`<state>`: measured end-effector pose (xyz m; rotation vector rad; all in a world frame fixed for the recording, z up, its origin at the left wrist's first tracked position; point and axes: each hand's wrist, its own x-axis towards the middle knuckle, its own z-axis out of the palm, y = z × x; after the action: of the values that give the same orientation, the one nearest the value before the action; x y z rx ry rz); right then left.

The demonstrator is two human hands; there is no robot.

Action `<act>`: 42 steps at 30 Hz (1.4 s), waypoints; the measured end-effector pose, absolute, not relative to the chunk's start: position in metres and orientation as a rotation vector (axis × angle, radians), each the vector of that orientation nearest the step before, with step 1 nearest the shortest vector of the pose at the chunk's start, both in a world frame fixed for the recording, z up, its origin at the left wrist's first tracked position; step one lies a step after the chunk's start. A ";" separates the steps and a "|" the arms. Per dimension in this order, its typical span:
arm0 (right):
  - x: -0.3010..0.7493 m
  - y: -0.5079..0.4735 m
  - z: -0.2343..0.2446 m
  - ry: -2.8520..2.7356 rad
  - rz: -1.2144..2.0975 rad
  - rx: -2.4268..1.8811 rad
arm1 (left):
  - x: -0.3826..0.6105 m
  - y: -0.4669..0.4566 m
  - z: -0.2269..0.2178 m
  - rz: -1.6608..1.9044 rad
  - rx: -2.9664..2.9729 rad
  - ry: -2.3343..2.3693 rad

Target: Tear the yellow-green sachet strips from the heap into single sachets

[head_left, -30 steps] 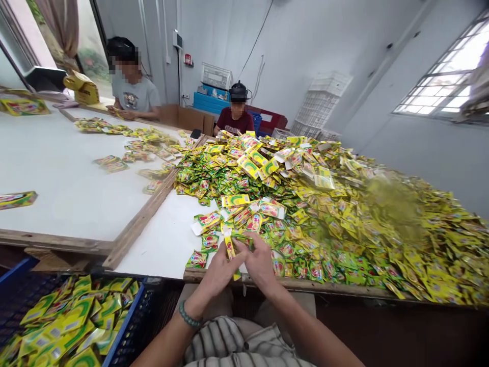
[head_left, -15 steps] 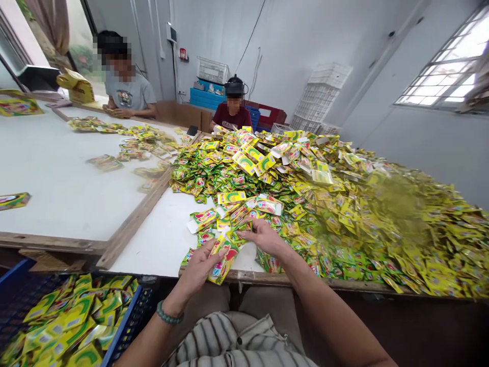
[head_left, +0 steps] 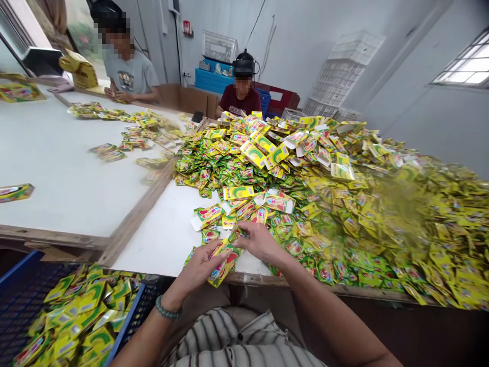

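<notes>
My left hand (head_left: 198,266) is closed round a small bunch of yellow-green sachets (head_left: 222,264) at the near edge of the white table (head_left: 164,239). A beaded band sits on that wrist. My right hand (head_left: 259,241) reaches just past it, fingertips pinched on a sachet at the foot of the big heap of yellow and green sachets (head_left: 324,188). The two hands nearly touch. Flat yellow cartons (head_left: 239,192) lie among the sachets in front of my hands.
A blue crate (head_left: 76,316) of filled yellow packs stands low at my left. A second white table (head_left: 61,168) at the left holds scattered sachets. Two people (head_left: 128,71) sit at the far side. White crates (head_left: 336,86) are stacked by the back wall.
My hands came apart from working together at the table edge. The left hand now holds the bunch of sachets, and the right hand has reached forward to the heap.
</notes>
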<state>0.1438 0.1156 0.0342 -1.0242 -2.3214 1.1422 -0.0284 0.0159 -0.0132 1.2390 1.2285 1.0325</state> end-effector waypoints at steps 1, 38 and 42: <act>0.144 0.115 0.034 -2.360 1.102 -0.973 | -0.028 0.018 -0.016 1.045 1.169 1.205; 0.147 0.086 0.001 -1.766 1.481 -1.072 | -0.043 0.029 -0.011 0.885 0.905 1.248; 0.154 0.111 -0.007 -2.063 0.955 -1.137 | -0.131 0.070 0.025 1.320 0.979 1.808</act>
<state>0.1539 0.1114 -0.0066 -1.1366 -2.0631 0.9548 -0.1309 0.0704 0.0254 0.9794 1.8080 1.3200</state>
